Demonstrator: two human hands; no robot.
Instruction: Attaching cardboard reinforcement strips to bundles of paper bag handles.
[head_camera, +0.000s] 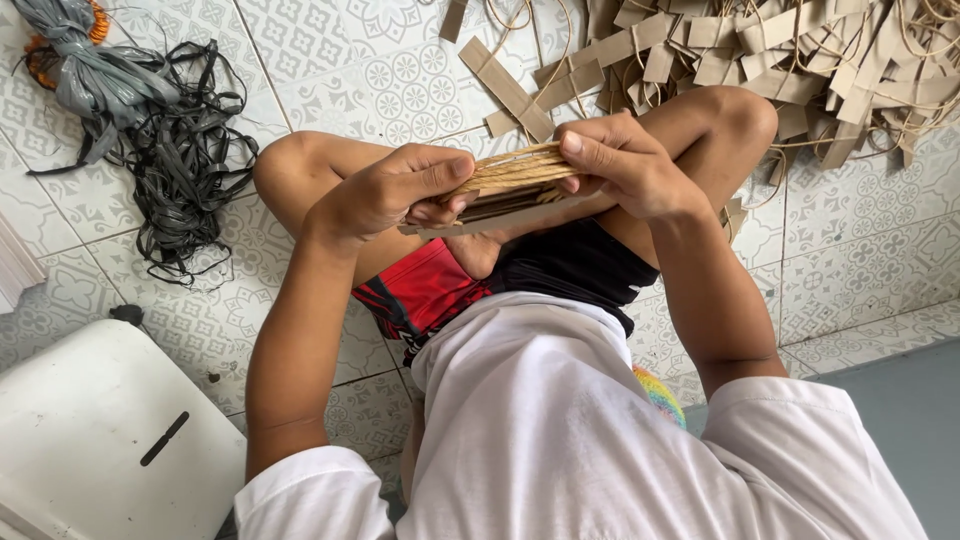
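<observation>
I sit cross-legged on a patterned tile floor. My left hand (392, 192) and my right hand (622, 162) both grip a flat brown cardboard strip (500, 213) with tan cord (515, 168) wound around it, held over my knees. The left thumb presses on the near end of the wound cord. My right thumb lies on top of its far end, fingers curled under. The underside of the strip is hidden.
A heap of cardboard strips and loose tan cords (790, 60) lies at the upper right. A tangle of dark grey plastic straps (175, 150) lies upper left. A white plastic box lid (100, 430) sits at lower left.
</observation>
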